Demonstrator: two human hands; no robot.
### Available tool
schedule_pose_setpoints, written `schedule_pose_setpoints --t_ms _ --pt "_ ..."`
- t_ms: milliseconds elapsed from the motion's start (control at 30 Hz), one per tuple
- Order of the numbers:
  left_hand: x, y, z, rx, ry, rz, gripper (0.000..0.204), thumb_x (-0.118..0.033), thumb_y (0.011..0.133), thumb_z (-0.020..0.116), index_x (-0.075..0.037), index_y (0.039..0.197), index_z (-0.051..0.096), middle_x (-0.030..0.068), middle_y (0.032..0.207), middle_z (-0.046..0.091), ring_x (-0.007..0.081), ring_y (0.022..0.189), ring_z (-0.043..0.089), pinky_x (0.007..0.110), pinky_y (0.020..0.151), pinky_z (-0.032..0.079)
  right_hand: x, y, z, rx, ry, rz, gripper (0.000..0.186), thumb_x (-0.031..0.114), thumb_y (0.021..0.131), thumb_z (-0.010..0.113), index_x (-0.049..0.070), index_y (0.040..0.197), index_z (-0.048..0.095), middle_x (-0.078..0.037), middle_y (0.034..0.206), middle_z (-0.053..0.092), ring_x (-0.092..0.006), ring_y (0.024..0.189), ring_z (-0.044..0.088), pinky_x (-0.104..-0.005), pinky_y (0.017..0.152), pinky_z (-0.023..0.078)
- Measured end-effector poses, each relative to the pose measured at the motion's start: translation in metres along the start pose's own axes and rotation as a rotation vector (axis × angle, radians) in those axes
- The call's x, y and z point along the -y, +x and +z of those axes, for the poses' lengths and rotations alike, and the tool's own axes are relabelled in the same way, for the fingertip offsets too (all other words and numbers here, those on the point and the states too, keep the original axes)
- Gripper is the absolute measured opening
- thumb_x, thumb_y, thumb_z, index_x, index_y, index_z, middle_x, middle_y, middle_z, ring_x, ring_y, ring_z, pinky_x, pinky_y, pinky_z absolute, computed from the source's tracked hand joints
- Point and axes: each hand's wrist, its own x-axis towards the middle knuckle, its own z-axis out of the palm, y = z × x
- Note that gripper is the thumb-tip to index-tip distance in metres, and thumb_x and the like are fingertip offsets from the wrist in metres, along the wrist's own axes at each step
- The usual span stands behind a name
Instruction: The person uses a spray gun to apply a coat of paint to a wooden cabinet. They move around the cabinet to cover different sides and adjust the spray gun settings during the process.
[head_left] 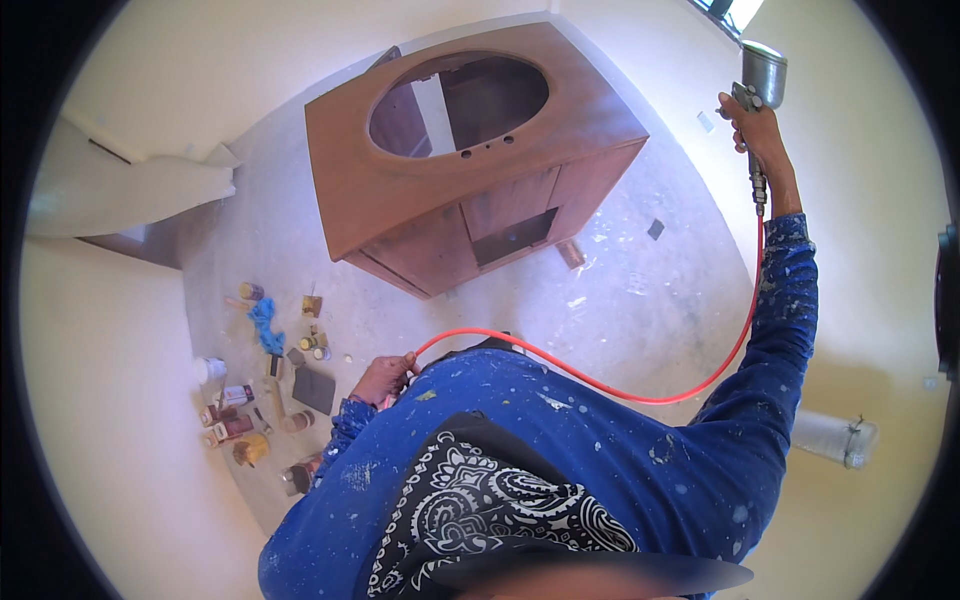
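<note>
In the head view my right hand [756,135] is raised at the upper right, gripping a spray gun [744,100] with a metal cup [764,75] on it. A red hose [600,385] hangs from the gun's handle and loops down across my front to my left hand [385,378], whose fingers are closed on it at waist height. In front of me stands a brown wooden cabinet [590,110], its top cut with a large oval opening and small round holes, its front having doors and a dark rectangular opening. The gun is held to the right of the cabinet, apart from it.
Cans [250,292], a blue cloth [265,320], a dark flat square [312,392] and several boxes lie on the floor [670,280] at left. A pale sheet [110,180] lines the left wall. A translucent cylinder [830,440] is at lower right, beside the wall [870,250].
</note>
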Motion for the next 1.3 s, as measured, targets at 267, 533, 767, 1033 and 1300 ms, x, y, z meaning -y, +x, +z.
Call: schedule_pose_setpoints --t_ms 267,533,767,1033,1300 --pt "0.012 0.026 -0.004 -0.022 -0.026 0.013 0.043 -0.045 0.096 0.064 -0.003 0.087 0.069 -0.0016 0.047 0.050 0.0062 0.031 0.038 0.024 0.031 0.026 0.044 -0.026 0.033 0.274 0.253 -0.058 0.046 0.043 0.088 0.074 -0.001 0.094 0.064 0.000 0.068 0.053 -0.0085 0.052 0.051 -0.0270 0.044 0.044" --pt "-0.015 0.029 -0.004 -0.049 0.103 0.042 0.046 -0.047 0.097 0.061 -0.001 0.091 0.068 -0.0053 0.047 0.042 0.0052 0.034 0.034 0.023 0.034 0.025 0.017 0.048 0.038 0.142 0.185 -0.067 0.040 0.041 0.087 0.075 0.003 0.086 0.062 0.000 0.064 0.051 -0.0101 0.053 0.053 -0.0280 0.045 0.044" --pt "-0.028 0.065 0.002 -0.129 0.199 -0.071 0.054 -0.054 0.098 0.056 -0.002 0.089 0.069 -0.0042 0.053 0.044 0.0066 0.043 0.039 0.025 0.040 0.032 -0.020 0.049 0.030 -0.174 0.051 -0.203 0.037 0.024 0.085 0.069 0.000 0.113 0.065 -0.002 0.072 0.062 -0.0096 0.061 0.056 -0.0276 0.057 0.047" --pt "-0.056 0.204 0.024 -0.171 0.386 -0.044 0.063 -0.066 0.089 0.059 -0.004 0.076 0.068 0.0009 0.056 0.049 0.0112 0.045 0.047 0.028 0.041 0.039 -0.052 -0.052 0.084 -0.310 0.122 -0.187 0.021 0.013 0.094 0.067 0.003 0.112 0.065 -0.002 0.101 0.065 -0.0094 0.093 0.057 -0.0263 0.086 0.046" --pt "-0.082 0.356 0.036 0.019 0.542 -0.029 0.072 -0.074 0.086 0.056 -0.004 0.076 0.070 0.0086 0.063 0.059 0.0188 0.054 0.056 0.035 0.052 0.046 -0.108 -0.100 0.112 -0.248 0.054 0.001 0.033 0.012 0.096 0.063 0.001 0.127 0.056 -0.006 0.108 0.062 -0.0164 0.102 0.058 -0.0336 0.093 0.046"
